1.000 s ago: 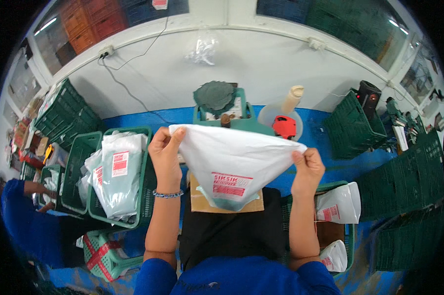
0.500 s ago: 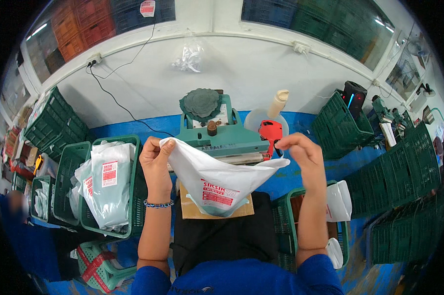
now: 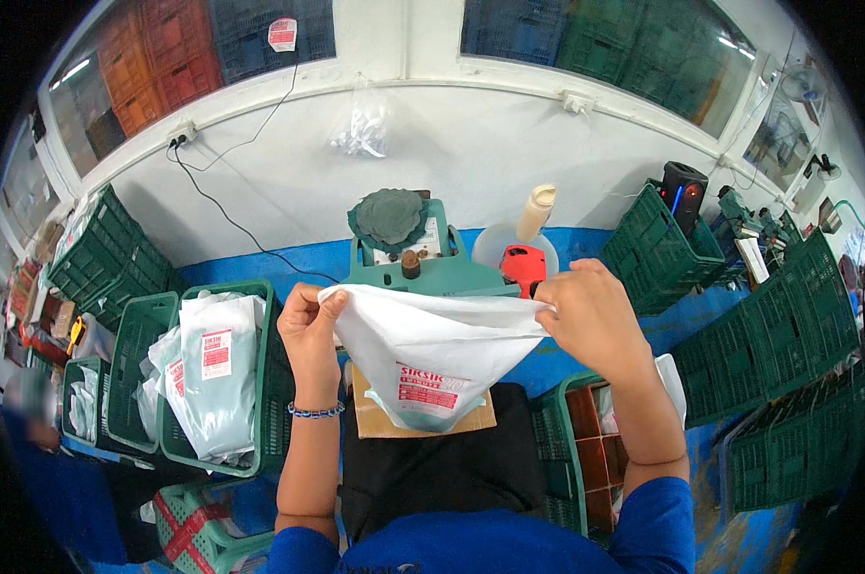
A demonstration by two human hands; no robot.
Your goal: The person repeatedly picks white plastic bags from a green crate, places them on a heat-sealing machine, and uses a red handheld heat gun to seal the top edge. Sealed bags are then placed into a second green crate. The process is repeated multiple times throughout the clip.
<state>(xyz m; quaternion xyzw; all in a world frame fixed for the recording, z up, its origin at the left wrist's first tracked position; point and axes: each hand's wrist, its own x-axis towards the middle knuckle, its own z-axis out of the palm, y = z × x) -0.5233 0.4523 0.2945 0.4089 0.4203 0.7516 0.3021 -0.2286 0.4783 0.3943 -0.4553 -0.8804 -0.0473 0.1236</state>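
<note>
A white pouch point(image 3: 423, 335) with red print and a greenish lower end hangs between my hands, its top edge stretched wide. My left hand point(image 3: 308, 325) pinches the left top corner, thumb in front. At the right top corner, my right hand point(image 3: 595, 320) grips the edge with its fingers closed. The pouch's lower end is over a piece of brown cardboard point(image 3: 466, 424) above my black-covered lap. Just beyond the pouch stands a green bench machine point(image 3: 461, 271), probably a bag sealer, partly hidden by it. A ruffled green object point(image 3: 390, 220) rests on top of the machine.
A red tool point(image 3: 523, 265) sits right of the machine, before a cream bottle point(image 3: 536, 210). Left, a green crate point(image 3: 273, 421) holds several filled pouches. A crate with brown dividers point(image 3: 586, 423) stands right; another person's blue sleeve point(image 3: 64, 497) shows far left.
My right hand has come down and inward and taken hold of the pouch's right corner, which was loose before. The top edge is now pulled straighter. My left hand keeps its grip.
</note>
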